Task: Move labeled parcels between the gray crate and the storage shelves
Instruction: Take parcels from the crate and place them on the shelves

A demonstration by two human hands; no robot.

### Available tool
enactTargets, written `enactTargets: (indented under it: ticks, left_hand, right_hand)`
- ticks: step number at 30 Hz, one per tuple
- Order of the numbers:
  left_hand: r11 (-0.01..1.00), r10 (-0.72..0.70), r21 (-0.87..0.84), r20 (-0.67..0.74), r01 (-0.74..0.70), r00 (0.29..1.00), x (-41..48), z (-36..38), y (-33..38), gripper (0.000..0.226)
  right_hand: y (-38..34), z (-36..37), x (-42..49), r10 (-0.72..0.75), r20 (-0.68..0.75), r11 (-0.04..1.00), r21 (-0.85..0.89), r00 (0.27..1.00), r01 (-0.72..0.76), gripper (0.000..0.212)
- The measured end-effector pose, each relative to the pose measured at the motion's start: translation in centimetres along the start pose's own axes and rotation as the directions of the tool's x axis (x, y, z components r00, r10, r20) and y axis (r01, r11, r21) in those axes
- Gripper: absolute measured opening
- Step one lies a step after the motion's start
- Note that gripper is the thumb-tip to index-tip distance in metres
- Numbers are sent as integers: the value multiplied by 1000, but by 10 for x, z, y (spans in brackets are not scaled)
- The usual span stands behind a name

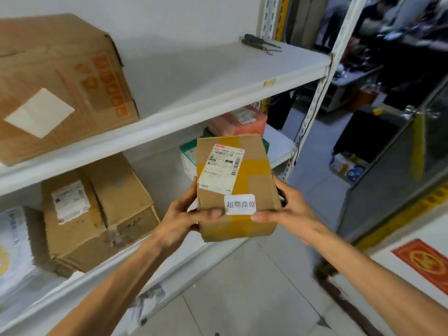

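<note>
Tiled floor, nearest, under both forearms. Left hand: grips the parcel's left side, thumb laid across the front face. Right hand: grips the right side, thumb on the front beside the white slip printed with characters. Parcel: small brown cardboard box with yellow tape, shipping label facing up, held in the air between both hands, just in front of the lower shelf. Lower shelf, left: two brown cartons side by side, and a white bag. Behind the parcel: a green-and-white box, then a pink package. Upper shelf: a large carton at left, hand tools at the far end.
</note>
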State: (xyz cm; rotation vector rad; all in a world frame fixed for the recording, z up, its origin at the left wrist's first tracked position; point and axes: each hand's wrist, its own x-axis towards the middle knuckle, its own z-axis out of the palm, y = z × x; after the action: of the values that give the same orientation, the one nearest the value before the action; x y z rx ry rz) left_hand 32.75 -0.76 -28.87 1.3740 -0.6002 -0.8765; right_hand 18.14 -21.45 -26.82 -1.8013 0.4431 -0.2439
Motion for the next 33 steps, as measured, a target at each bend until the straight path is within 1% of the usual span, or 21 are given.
enactTargets:
  ticks: [2, 6, 8, 10, 12, 13, 16, 17, 20, 22, 25, 28, 30, 32, 33]
  left_hand:
    - [1000, -7, 12, 25, 7, 1000, -4, 7, 1, 87]
    - [999, -20, 36, 130, 16, 991, -4, 27, -3, 80]
    - [997, -48, 64, 182, 37, 982, -2, 42, -6, 82]
    - [996, -62, 77, 264, 43, 962, 8, 63, -8, 88]
    - [992, -85, 114, 356, 47, 930, 15, 89, -13, 91]
    - [991, -94, 122, 405, 48, 910, 18, 105, -17, 90]
    - [989, -132, 131, 511, 75, 849, 26, 160, -29, 87]
    - [986, -152, 137, 550, 90, 821, 27, 179, -33, 84]
    - [978, -202, 174, 681, 113, 704, 29, 244, -44, 77]
    - [972, -232, 204, 750, 116, 620, 27, 290, -48, 80]
    - [955, -296, 261, 827, 139, 478, 18, 361, -57, 88]
    - [945, -324, 287, 882, 154, 343, 4, 434, -66, 82]
    - [946, -323, 299, 910, 128, 261, -10, 479, -73, 79]
    - [947, -319, 305, 932, 103, 171, -24, 520, -80, 78]
    - [948, -316, 307, 940, 83, 130, -31, 540, -84, 78]
  right_hand:
    - [0, -1, -18, 22, -54, 1000, 3, 998, -22, 96]
    - [8, -4, -61, 61, -199, 998, 43, 978, -54, 111]
    - [13, -8, -86, 76, -262, 995, 83, 962, -56, 109]
    - [18, -18, -110, 80, -337, 995, 79, 938, -57, 102]
    - [24, -26, -138, 118, -421, 992, 93, 899, -86, 98]
    - [28, -31, -154, 145, -469, 988, 117, 871, -102, 101]
    - [34, -52, -203, 206, -609, 977, 167, 766, -130, 115]
    - [37, -60, -221, 215, -645, 976, 178, 734, -129, 113]
    - [45, -79, -277, 228, -745, 974, 181, 627, -139, 99]
    - [50, -89, -315, 239, -814, 971, 187, 529, -152, 95]
    - [64, -105, -370, 285, -881, 957, 239, 379, -165, 95]
    - [83, -118, -422, 328, -926, 939, 298, 186, -174, 103]
    - [90, -125, -452, 344, -936, 932, 333, 68, -141, 95]
    - [94, -132, -480, 325, -946, 941, 325, -8, -100, 87]
    - [97, -135, -494, 330, -942, 939, 334, -51, -82, 90]
